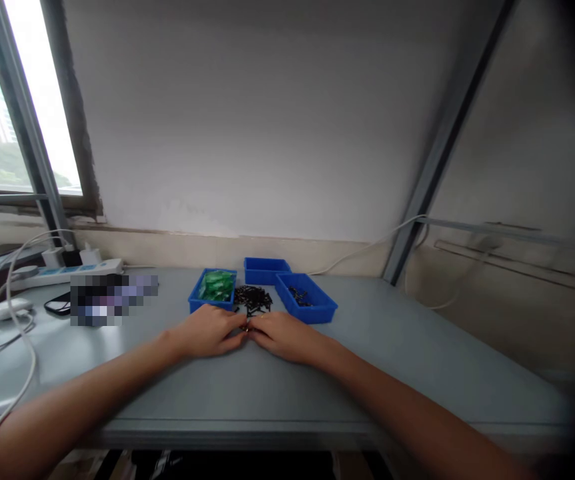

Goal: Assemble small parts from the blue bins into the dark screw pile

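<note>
My left hand [215,331] and my right hand [280,335] meet fingertip to fingertip just above the table. Both are closed in a pinch around something small and dark with a brassy glint, too small to name. Right beyond the fingers lies a loose pile of small black parts [253,298]. To its left stands a blue bin [212,305] with green plastic packets [216,285] in it. On the right, a second blue bin [312,313] holds some small dark parts [299,297]. Behind the pile is a third blue bin [266,272], its inside mostly hidden.
A white power strip [75,271] with plugs and a white charger [11,308] are at the table's left. Near them lies a phone-like dark object [58,304], partly pixelated. A white cable [30,347] hangs across the left side. The wall and a slanted metal post [412,233] bound the back.
</note>
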`<state>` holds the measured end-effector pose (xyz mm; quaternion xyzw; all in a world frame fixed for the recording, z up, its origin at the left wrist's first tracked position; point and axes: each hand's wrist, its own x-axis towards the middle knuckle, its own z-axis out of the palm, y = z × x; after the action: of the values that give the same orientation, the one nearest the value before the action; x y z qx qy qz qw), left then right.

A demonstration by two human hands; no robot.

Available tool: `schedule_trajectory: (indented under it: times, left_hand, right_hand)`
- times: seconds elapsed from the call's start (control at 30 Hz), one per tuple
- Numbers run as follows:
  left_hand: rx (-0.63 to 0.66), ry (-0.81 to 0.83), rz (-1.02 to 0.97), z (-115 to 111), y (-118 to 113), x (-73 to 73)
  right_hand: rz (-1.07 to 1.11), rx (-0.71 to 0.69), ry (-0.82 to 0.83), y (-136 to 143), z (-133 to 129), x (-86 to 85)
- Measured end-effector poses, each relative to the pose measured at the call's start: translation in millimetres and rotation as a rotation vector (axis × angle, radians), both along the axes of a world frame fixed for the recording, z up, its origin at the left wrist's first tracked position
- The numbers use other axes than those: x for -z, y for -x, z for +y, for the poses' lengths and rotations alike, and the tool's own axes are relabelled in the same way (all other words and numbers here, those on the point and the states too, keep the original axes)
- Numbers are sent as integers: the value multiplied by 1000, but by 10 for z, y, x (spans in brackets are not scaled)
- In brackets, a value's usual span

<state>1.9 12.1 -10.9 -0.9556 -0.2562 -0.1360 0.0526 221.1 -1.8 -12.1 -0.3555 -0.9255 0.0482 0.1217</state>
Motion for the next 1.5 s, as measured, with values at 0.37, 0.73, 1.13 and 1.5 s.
schedule_trajectory:
  times: [0.37, 0.73, 1.13, 1.5]
  left_hand:
    - [-35, 26, 41, 4, -10, -2]
    - [-51, 24, 75, 8, -3, 2]
    - [-144, 29, 158, -32, -34, -38]
    - [-155, 19, 142, -15, -29, -18]
  right_hand:
    - [-1, 41, 1, 15, -48, -60]
    - [10, 58, -4, 5, -75, -85]
    - [66, 54, -36, -9, -93, -88]
    - [-158, -99, -169, -4, -121, -76]
